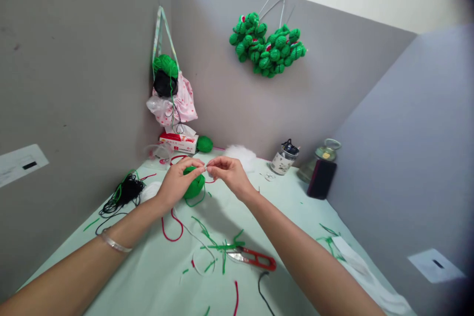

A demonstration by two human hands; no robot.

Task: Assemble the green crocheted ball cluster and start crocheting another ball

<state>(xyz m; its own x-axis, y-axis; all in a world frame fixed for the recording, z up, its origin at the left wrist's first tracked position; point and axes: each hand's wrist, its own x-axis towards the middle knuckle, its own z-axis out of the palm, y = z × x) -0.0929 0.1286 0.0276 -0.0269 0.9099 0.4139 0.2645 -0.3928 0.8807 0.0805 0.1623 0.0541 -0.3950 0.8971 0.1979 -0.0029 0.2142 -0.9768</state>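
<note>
My left hand (183, 177) and my right hand (228, 174) meet above the middle of the table, thumb and forefinger of each pinched together. Between the fingertips is something small and whitish, too small to make out. Behind and below my left fingers rests a green yarn ball (195, 187), partly covered by the hand. A red strand of yarn (172, 240) loops on the table under my left wrist, beside a thin white strand (190, 232). Closer to me lie red-handled thread snips (257, 259), their blades among green yarn scraps (222, 247).
Black yarn (129, 190) lies at left. A tissue box (179, 143), white stuffing (242, 155), a jar (284, 157) and a phone (321, 179) line the back. On the wall hang a bag (183, 101) and green knitted pieces (274, 52). Grey partitions enclose the table.
</note>
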